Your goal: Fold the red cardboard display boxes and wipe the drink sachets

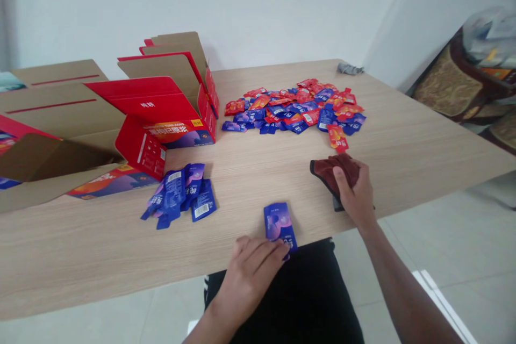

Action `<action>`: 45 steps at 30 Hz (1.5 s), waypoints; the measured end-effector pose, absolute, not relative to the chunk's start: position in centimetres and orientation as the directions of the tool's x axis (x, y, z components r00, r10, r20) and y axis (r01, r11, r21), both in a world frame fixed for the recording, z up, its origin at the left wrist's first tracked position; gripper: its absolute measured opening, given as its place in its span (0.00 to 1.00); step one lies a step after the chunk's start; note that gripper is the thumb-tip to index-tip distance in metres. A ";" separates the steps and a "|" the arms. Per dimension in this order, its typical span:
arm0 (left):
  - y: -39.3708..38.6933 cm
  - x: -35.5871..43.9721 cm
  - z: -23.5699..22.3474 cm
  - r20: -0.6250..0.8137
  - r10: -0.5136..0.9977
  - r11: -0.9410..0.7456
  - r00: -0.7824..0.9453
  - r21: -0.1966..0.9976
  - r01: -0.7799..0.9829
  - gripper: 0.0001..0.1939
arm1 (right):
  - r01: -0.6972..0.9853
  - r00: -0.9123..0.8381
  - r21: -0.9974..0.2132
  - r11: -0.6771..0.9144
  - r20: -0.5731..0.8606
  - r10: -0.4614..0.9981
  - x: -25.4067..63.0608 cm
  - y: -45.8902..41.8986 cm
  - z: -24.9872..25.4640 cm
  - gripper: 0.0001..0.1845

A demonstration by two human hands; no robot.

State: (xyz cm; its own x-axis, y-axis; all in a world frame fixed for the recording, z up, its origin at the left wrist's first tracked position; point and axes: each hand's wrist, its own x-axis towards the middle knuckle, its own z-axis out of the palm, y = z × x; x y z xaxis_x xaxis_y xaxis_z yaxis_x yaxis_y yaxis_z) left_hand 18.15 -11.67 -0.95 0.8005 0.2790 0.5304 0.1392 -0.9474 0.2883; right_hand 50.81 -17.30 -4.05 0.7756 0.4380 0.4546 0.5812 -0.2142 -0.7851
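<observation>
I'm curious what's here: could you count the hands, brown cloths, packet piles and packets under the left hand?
Hands: 2 (left hand, right hand)
Brown cloth: 1
Piles: 2 (blue pile, red-and-blue pile)
Blue packet under left hand: 1
Total: 6

I count one brown cloth (325, 168)
Left of the cloth, one lone blue packet (278, 220) and one small blue pile (173, 193); behind it, one big pile (296, 110).

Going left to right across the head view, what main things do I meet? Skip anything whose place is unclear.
Nearest open carton → cluster of blue sachets → single blue sachet touched by the left hand → brown cloth held by the right hand → patterned upholstered seat.
</observation>
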 end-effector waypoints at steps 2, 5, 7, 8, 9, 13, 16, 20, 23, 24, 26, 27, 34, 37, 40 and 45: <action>-10.6 18.5 0.9 0.585 0.394 -0.896 0.709 0.418 0.153 0.10 | 0.562 0.791 -0.798 -0.220 0.440 0.425 50.8 -17.4 -4.1 0.32; -8.2 19.7 3.2 0.534 0.622 -0.757 0.573 0.595 0.268 0.11 | 0.532 0.811 -0.814 -0.232 0.411 0.416 50.8 -17.5 -4.1 0.34; -6.1 20.8 3.8 0.406 0.714 -0.658 0.570 0.666 0.350 0.15 | 0.513 0.821 -0.825 -0.237 0.391 0.416 50.8 -17.6 -4.1 0.34; -5.0 21.3 3.8 0.329 0.720 -0.634 0.611 0.669 0.387 0.15 | 0.506 0.823 -0.828 -0.240 0.382 0.419 50.8 -17.6 -4.1 0.34; -4.0 21.9 3.6 0.256 0.706 -0.631 0.661 0.650 0.423 0.16 | 0.504 0.823 -0.829 -0.242 0.377 0.424 50.8 -17.6 -4.0 0.34; -1.9 23.7 1.7 0.153 0.663 -0.690 0.733 0.505 0.518 0.16 | 0.521 0.813 -0.815 -0.251 0.385 0.437 50.8 -17.6 -4.0 0.36; -3.6 23.9 0.8 0.239 0.694 -0.703 0.679 0.430 0.567 0.18 | 0.529 0.809 -0.810 -0.255 0.389 0.441 50.8 -17.5 -3.9 0.36; -9.3 22.4 0.1 0.306 0.573 -0.815 0.760 0.310 0.490 0.19 | 0.552 0.789 -0.797 -0.248 0.403 0.463 50.7 -17.4 -3.9 0.34; -13.0 20.8 -1.2 0.264 0.463 -0.878 0.846 0.264 0.399 0.24 | 0.591 0.753 -0.771 -0.236 0.424 0.502 50.6 -17.2 -4.0 0.32; -13.7 20.4 -1.9 0.280 0.438 -0.893 0.854 0.243 0.378 0.24 | 0.609 0.737 -0.759 -0.230 0.435 0.517 50.6 -17.1 -3.9 0.31; -14.5 19.7 -3.3 0.345 0.395 -0.918 0.851 0.192 0.348 0.21 | 0.647 0.698 -0.733 -0.207 0.462 0.547 50.2 -16.8 -3.5 0.30; -14.5 19.5 -4.0 0.381 0.377 -0.926 0.844 0.166 0.338 0.20 | 0.668 0.674 -0.720 -0.189 0.477 0.564 49.9 -16.6 -3.1 0.29; -13.7 18.6 -5.4 0.432 0.312 -0.948 0.846 0.084 0.307 0.19 | 0.844 0.210 -0.515 0.152 0.577 0.789 43.2 -15.2 0.8 0.21; -13.6 18.5 -4.9 0.475 0.298 -0.952 0.828 0.088 0.292 0.18 | 0.840 -0.176 -0.394 0.374 0.454 0.874 40.3 -14.7 0.4 0.19; -13.8 18.6 -4.6 0.490 0.300 -0.951 0.819 0.087 0.297 0.18 | 0.854 -0.301 -0.301 0.425 0.382 0.874 39.9 -13.4 -1.1 0.18; -14.2 18.8 -5.1 0.486 0.309 -0.945 0.818 0.059 0.322 0.19 | 0.931 -0.235 -0.163 0.325 0.412 0.880 42.7 -9.1 -2.4 0.20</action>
State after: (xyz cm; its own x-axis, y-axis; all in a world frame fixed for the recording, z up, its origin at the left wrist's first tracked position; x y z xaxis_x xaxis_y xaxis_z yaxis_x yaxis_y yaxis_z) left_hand 18.75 -14.22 -5.06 0.8176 0.3086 0.4861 0.3216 -0.9450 0.0590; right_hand 42.74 -9.11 -2.36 -0.2351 0.8801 0.4125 0.9314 0.3253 -0.1632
